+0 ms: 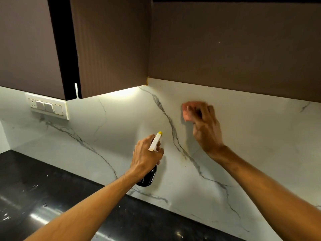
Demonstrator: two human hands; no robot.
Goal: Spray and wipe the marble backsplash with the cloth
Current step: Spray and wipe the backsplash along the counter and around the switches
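Note:
The white marble backsplash (234, 153) with grey veins fills the middle of the view. My left hand (145, 155) grips a dark spray bottle (147, 179) by its white trigger head with a yellow nozzle (156, 140), held close to the wall with the nozzle pointing up and to the right. My right hand (205, 126) holds a pink cloth (188, 111) against the marble just below the upper cabinet; the hand and cloth are blurred. Most of the cloth is hidden under my fingers.
Brown upper cabinets (234, 49) hang above the backsplash, with a lit strip under the left one. A white switch and socket panel (47, 106) sits on the wall at the left. A black countertop (52, 197) runs along the bottom left.

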